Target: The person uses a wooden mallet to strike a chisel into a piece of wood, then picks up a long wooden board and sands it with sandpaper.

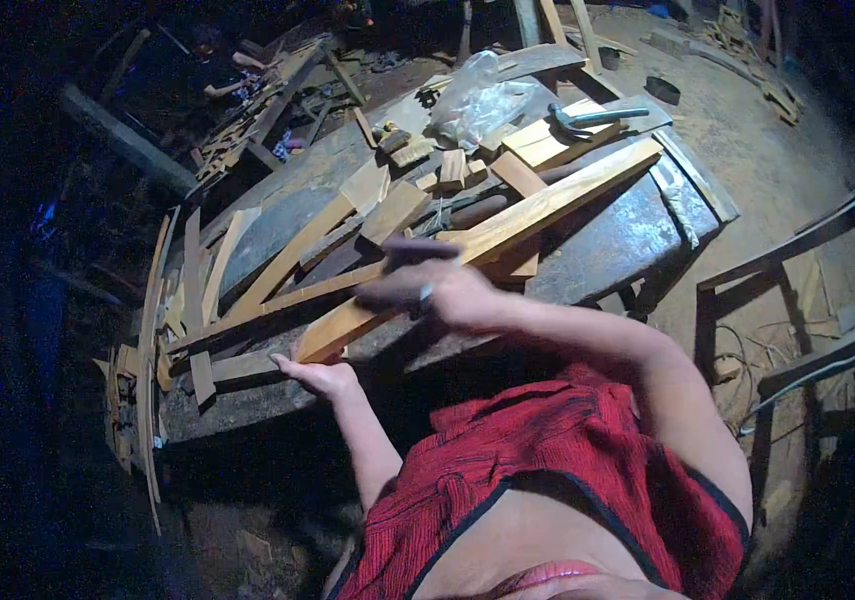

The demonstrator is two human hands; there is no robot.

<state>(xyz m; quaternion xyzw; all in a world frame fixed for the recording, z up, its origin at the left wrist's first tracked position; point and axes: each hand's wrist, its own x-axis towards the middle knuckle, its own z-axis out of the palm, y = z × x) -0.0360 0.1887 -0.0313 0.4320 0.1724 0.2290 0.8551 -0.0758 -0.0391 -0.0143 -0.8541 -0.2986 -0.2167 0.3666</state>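
A long, pale wooden beam [548,208] lies slantwise over the workbench, its near end toward me. My left hand [320,376] grips that near end from below, with some fingers hidden behind the wood. My right hand [463,297] is over the beam's nearer half and smeared by motion. In it is a dark, blocky tool [403,285], too blurred for me to tell its exact kind. Farther along the bench, a claw hammer [588,122] rests on a pale wood block [553,145]. A brush [412,151] lies near the bench's far side.
The worn workbench [613,250] carries several boards and offcuts [395,212] and a crumpled plastic bag [478,105]. Long strips [153,350] lean at its left end. A wooden frame [788,250] stands at right. Another person's arm [233,85] shows at the back left.
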